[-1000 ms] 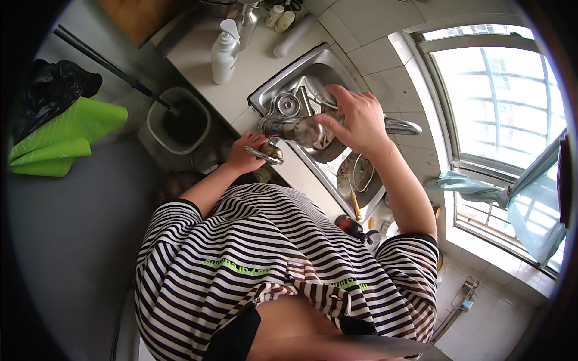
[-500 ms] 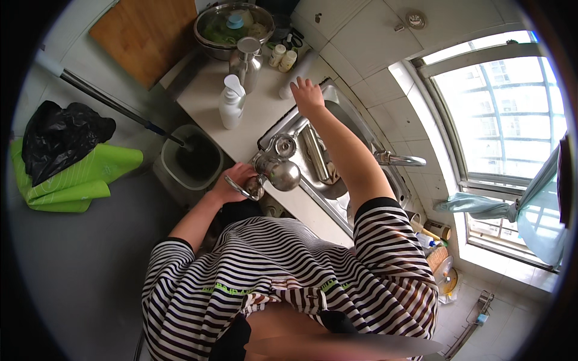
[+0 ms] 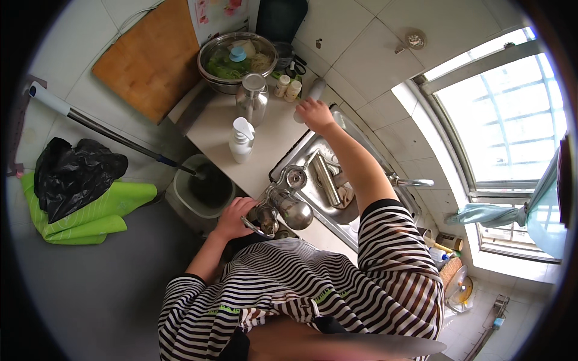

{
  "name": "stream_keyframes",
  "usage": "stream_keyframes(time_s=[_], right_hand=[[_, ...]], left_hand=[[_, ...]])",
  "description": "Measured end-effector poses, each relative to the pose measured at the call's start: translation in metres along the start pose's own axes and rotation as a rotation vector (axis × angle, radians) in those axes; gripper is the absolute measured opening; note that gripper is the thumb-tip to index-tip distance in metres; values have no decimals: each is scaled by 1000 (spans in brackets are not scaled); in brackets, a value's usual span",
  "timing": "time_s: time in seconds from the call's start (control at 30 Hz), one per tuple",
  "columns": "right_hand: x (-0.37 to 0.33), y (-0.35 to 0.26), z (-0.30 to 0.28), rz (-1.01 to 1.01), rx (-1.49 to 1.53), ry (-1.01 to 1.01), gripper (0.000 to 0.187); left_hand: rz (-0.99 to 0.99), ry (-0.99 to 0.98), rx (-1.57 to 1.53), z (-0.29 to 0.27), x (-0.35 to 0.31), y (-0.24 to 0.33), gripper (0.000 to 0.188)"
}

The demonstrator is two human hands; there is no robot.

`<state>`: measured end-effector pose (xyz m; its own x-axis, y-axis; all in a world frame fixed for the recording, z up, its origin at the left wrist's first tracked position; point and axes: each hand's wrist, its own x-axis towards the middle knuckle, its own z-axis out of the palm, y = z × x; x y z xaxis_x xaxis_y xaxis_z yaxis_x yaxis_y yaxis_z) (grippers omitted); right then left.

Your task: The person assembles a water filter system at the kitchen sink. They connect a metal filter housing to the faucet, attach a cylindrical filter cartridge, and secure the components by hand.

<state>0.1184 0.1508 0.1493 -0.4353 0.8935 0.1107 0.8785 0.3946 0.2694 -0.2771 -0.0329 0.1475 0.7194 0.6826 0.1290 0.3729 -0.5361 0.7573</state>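
Down at the counter's front edge, my left hand [image 3: 235, 218] is closed around shiny steel kitchen utensils. Their round ladle bowl [image 3: 293, 210] and a smaller round pierced head [image 3: 296, 177] stick out toward the sink; the handles are partly hidden. With my right arm stretched over the sink [image 3: 283, 161], my right hand [image 3: 315, 114] lies with curled fingers on a pale grey cylinder [image 3: 317, 89] at the sink's far left corner. That cylinder lies on the counter, its near end partly covered by the fingers. A long metal piece [image 3: 328, 183] rests in the basin.
On the counter stand a white pump bottle [image 3: 242, 143], a steel flask [image 3: 253, 103], two small white bottles [image 3: 288, 87] and a lidded pot [image 3: 217, 78]. A bin [image 3: 201, 201] with a dark liner is left of the counter. The tap [image 3: 412, 182] juts from the right.
My view has shifted, so the scene sits lower. My right hand, spread beside the cylinder before, now has its fingers curled onto it. The left hand still holds the utensils.
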Motion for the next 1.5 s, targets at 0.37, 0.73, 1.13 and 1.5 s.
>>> stream_keyframes(time_s=[0.37, 0.73, 1.13, 1.5], right_hand=[[-167, 8, -212, 997, 1331, 1200, 41], [-353, -40, -292, 658, 2288, 1431, 34], [-404, -82, -278, 522, 2651, 1468, 30], [-409, -92, -269, 367, 2696, 1387, 31]], left_hand=[[-149, 372, 187, -65, -16, 21, 43], [456, 376, -85, -131, 122, 249, 35], [854, 263, -56, -81, 135, 359, 31], [855, 256, -43, -78, 116, 380, 32]])
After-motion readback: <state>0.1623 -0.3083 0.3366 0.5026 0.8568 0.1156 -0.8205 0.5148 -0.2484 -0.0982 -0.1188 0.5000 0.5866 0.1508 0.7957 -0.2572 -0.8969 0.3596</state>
